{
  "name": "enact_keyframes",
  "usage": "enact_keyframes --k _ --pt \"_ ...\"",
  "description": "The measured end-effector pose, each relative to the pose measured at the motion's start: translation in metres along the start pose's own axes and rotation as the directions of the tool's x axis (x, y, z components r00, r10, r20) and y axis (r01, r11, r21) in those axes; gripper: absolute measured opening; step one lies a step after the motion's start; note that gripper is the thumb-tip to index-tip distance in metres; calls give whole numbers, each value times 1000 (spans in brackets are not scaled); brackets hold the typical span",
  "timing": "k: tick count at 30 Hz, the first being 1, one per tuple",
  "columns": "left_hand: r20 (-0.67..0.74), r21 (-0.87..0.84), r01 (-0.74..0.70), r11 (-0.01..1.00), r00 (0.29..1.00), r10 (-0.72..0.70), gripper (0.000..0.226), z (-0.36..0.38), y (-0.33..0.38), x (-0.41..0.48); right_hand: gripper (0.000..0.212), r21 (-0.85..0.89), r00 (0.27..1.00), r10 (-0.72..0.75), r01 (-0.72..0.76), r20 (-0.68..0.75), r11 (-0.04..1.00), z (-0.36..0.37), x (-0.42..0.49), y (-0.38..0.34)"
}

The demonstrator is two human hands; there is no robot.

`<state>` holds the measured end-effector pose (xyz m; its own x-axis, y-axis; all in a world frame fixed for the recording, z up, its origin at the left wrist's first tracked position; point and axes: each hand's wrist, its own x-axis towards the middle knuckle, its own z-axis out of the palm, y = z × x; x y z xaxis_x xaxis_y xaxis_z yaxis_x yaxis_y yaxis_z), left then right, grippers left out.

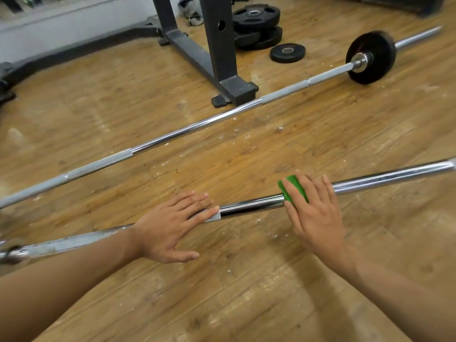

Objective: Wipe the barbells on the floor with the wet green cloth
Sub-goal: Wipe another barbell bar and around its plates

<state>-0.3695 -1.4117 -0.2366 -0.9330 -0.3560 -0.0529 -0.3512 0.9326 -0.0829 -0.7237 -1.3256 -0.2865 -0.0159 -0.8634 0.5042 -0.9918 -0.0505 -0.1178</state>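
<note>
Two steel barbells lie on the wooden floor. The near barbell (pixel 251 207) runs from lower left to right edge. My left hand (pixel 170 228) rests flat on its knurled part, fingers straight. My right hand (pixel 313 208) lies with straight fingers over the green cloth (pixel 293 187), pressing it onto the near bar a little to the right of my left hand. Most of the cloth is hidden under my hand. The far barbell (pixel 197 125) lies behind, parallel, with a black plate (pixel 370 58) on its right end.
A dark steel rack foot (pixel 237 91) stands just behind the far barbell. Stacked black weight plates (pixel 256 25) and one loose small plate (pixel 287 53) lie at the back. A curved black frame base (pixel 74 49) runs along the back left. White specks dot the floor.
</note>
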Motion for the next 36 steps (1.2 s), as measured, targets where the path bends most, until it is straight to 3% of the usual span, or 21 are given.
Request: enact_keyframes --k 3,8,11,15,17,21,26,29,36 --pt "19 7 -14 1000 1000 14 100 1 -1 -1 54 7 997 68 -68 41 998 3 -4 -42" --pt "36 -10 -18 1000 999 18 101 2 -1 -2 58 40 975 -183 179 122 983 12 2 -112" --pt "60 -18 -8 1000 998 9 100 0 1 -4 55 22 953 -276 275 124 961 12 8 -88" --pt "62 -65 47 997 997 -43 99 -3 4 -4 51 -26 996 -82 82 -22 996 -2 -12 12" --pt "76 -69 34 997 997 -29 101 -3 4 -3 49 -29 1000 -7 6 -24 1000 -9 -22 41" --pt "65 -76 13 997 998 -8 103 -4 4 -1 44 42 987 152 -150 -49 988 4 -14 -7" --pt "59 -71 24 997 998 -20 103 -3 3 -1 55 149 965 -260 254 24 956 23 -7 -124" --pt "49 -66 46 997 998 -43 102 -2 4 -1 55 111 932 -362 360 -3 926 26 1 -109" --pt "7 -58 48 997 999 -47 104 0 5 1 50 16 998 6 -5 -69 1000 2 -12 42"
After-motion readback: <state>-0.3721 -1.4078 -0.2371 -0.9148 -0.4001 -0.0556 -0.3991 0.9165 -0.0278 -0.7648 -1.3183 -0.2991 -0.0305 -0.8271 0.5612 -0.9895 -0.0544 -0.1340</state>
